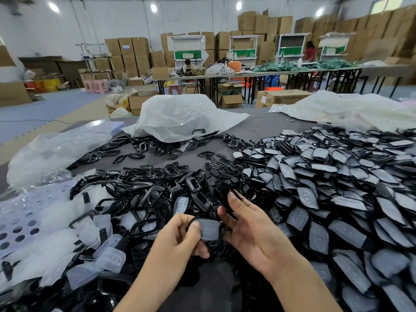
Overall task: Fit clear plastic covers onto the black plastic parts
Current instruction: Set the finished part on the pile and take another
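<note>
Pinching the clear cover [209,229] onto its black part [193,220] in my curled left hand [184,239], just over the pile [139,199], right hand [247,226] pinching a spare black piece [222,193], a slipping thumb could seat it crooked.

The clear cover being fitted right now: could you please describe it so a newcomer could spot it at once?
On the grey table heaped with black parts, two hands meet at the near edge. The left hand pinches the clear cover under its thumb, beside the black part in the right hand. Unlike the loose covers nearby, it alone is held.
</note>
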`<state>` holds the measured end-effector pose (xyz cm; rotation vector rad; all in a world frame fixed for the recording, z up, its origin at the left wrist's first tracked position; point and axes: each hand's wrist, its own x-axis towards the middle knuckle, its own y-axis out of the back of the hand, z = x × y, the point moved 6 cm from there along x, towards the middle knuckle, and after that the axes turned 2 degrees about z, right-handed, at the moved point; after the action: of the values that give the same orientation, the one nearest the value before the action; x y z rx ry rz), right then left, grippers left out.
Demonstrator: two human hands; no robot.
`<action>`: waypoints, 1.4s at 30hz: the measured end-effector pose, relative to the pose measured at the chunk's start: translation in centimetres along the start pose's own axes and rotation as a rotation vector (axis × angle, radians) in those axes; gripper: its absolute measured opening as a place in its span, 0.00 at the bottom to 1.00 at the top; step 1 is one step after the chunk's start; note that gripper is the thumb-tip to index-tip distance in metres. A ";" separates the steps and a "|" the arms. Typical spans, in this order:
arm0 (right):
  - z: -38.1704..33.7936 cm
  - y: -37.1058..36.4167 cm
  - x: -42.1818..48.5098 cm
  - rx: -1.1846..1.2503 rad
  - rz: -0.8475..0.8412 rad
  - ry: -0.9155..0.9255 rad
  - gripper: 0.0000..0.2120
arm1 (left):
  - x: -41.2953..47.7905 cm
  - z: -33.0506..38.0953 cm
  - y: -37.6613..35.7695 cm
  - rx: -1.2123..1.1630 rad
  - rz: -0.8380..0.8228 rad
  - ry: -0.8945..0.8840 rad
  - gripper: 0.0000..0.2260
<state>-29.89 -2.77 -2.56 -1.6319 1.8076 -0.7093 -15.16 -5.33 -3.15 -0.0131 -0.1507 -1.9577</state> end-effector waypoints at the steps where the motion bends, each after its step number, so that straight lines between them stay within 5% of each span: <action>1: 0.0 0.0 0.0 0.011 -0.001 0.001 0.04 | 0.1 0.0 0.2 -0.019 0.034 -0.002 0.07; 11: 0.4 -0.8 -0.2 -0.075 -0.071 0.039 0.04 | 0.2 0.1 1.3 0.099 0.217 -0.112 0.05; 28: 0.9 -1.1 -0.3 0.002 -0.010 0.018 0.04 | 0.4 -0.4 1.6 -0.305 0.362 -0.049 0.05; 42: 0.4 -0.5 -0.3 -0.023 0.039 -0.011 0.07 | 0.4 -0.5 0.5 -0.138 0.185 -0.027 0.05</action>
<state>-29.19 -2.54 -2.46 -1.6077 1.8414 -0.6626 -14.82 -5.98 -3.58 -0.1396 -0.0309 -1.7800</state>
